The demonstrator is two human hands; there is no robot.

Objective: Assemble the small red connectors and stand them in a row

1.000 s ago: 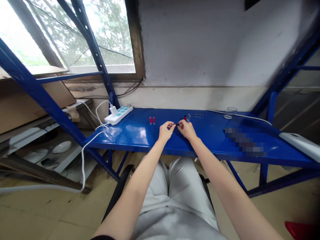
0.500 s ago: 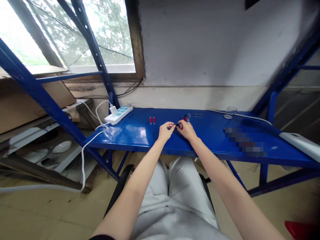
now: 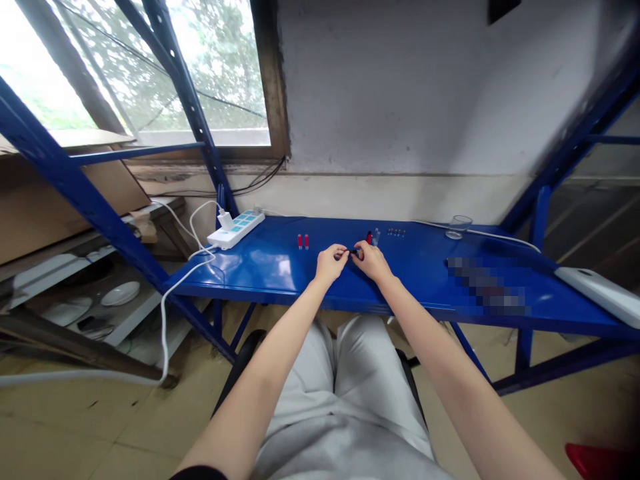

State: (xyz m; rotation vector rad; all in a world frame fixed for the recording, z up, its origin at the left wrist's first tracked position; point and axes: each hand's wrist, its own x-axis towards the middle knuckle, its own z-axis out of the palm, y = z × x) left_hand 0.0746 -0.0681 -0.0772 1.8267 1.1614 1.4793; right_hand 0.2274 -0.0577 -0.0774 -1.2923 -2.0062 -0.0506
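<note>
Above the blue table (image 3: 255, 273), the fingertips of my left hand (image 3: 330, 262) pinch one end of a small black piece (image 3: 353, 251). My right hand (image 3: 373, 260) grips its other end, and the fingers hide most of it. The piece is too small to name. Just behind my right hand stand a red-and-black small tube (image 3: 369, 237) and clear small tubes (image 3: 377, 235). Two red small tubes (image 3: 303, 241) with clear lower ends stand upright to the left of my hands.
Several tiny metallic pieces (image 3: 397, 232) lie in a row at the back. A clear glass (image 3: 459, 227) stands farther right, near a blurred-out dark object (image 3: 487, 287). A white power strip (image 3: 236, 230) with cables sits at the left end, a white device (image 3: 600, 293) at the right.
The camera view has shifted very slightly. Both hands stay close together on the black piece, with only a small movement of the fingers.
</note>
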